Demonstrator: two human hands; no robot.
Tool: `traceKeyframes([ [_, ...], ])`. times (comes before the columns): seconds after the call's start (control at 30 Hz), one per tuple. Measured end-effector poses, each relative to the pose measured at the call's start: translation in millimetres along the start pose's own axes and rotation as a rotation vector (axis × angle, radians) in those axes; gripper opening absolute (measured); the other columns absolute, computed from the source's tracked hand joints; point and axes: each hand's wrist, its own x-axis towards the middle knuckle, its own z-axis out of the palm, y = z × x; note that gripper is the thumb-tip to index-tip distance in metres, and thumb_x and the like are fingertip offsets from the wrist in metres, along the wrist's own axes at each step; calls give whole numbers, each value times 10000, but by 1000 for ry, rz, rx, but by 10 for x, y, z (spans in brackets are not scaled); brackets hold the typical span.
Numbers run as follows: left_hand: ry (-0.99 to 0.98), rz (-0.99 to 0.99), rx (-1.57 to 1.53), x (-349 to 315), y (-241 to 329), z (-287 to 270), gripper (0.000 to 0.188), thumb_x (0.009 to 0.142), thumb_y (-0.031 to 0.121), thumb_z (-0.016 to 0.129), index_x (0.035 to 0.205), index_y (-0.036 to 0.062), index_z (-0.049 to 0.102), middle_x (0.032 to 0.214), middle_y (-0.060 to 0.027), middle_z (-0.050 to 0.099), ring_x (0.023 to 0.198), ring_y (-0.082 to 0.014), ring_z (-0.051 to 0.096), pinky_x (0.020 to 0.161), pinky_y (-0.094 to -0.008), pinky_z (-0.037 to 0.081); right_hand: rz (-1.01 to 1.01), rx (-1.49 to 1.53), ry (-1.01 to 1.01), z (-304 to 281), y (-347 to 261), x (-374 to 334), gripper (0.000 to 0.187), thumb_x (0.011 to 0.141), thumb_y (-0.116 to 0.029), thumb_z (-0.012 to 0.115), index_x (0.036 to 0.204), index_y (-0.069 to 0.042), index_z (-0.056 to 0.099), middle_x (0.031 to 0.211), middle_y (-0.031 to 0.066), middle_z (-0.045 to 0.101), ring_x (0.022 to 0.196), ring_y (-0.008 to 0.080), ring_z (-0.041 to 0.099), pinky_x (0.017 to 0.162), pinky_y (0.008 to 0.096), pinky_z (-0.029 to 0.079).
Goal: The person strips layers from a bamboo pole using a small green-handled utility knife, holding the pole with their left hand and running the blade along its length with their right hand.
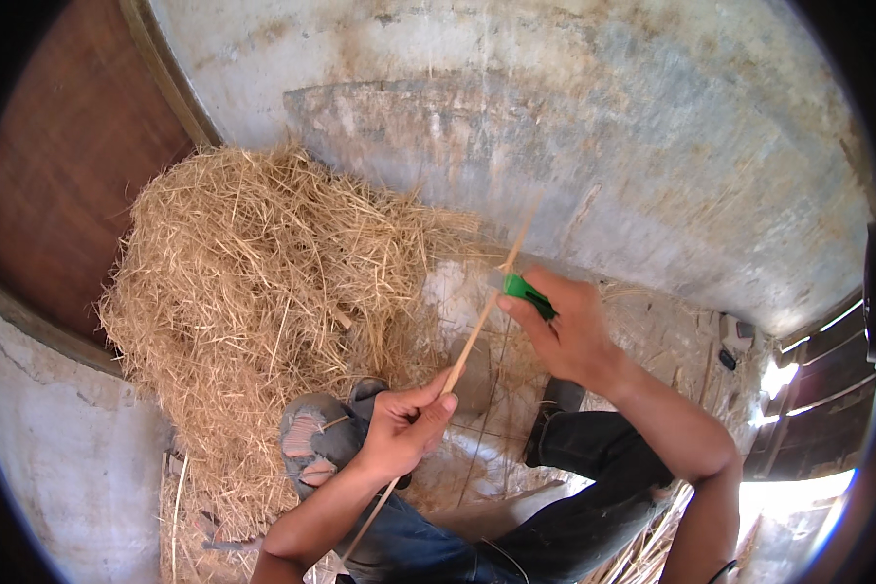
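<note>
A long, thin tan strip [475, 333], which looks like split bamboo or cane, slants from low centre up towards the wall. My left hand [409, 424] is closed round it, thumb on top, and its lower end runs on below my wrist. Higher up, my right hand [572, 326] grips a green-handled utility knife [526, 289]. The knife's blade end lies against the strip, and most of the blade is too blurred to make out. Above the knife the strip's tip is smeared by motion.
A big heap of pale shavings [263, 263] rises at the left, against a worn plaster wall [603, 127] and a brown panel [73, 165]. My bent legs [594, 443] are below my hands. Loose sticks [652, 540] lie at lower right, near a dark slatted opening [822, 389].
</note>
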Motion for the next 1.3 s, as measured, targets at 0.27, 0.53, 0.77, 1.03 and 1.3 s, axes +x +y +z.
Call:
traceKeyframes([
  [0.27, 10, 72, -99, 72, -3, -68, 449, 1041, 125, 598, 1477, 58, 514, 611, 71, 435, 506, -14, 339, 459, -221, 279, -146, -5, -200, 106, -250, -197, 307, 944, -362, 693, 883, -81, 585, 654, 116, 591, 584, 328, 627, 506, 430, 446],
  [0.53, 52, 67, -21, 47, -41, -50, 434, 1028, 90, 613, 1455, 53, 540, 622, 80, 434, 522, -12, 338, 470, -216, 277, -154, 5, -157, 236, -138, -183, 295, 966, -361, 660, 921, -76, 600, 696, 141, 623, 615, 348, 634, 537, 456, 462],
  [0.77, -48, 50, 88, 27, -100, -38, 429, 1030, 65, 595, 1456, 73, 546, 631, 71, 433, 514, -20, 334, 460, -223, 278, 154, 21, 143, -161, 463, 177, 331, 976, -367, 669, 983, -36, 668, 646, 105, 571, 576, 161, 501, 552, 343, 414],
  [1.03, -99, -67, -77, -106, -65, -57, 414, 1053, 122, 573, 1455, 36, 530, 622, 77, 406, 508, -16, 308, 457, -223, 247, 340, 160, 522, -722, 916, 242, 367, 986, -369, 668, 936, -6, 647, 652, -41, 454, 599, 111, 406, 551, 299, 338],
  [1.3, -93, -55, -112, -54, -7, -87, 444, 1074, 185, 531, 1484, 21, 485, 556, 57, 322, 456, -43, 275, 442, -238, 243, 17, -2, -137, -105, -59, -173, 251, 949, -326, 701, 945, -79, 658, 655, 121, 586, 559, 286, 580, 539, 408, 449],
])
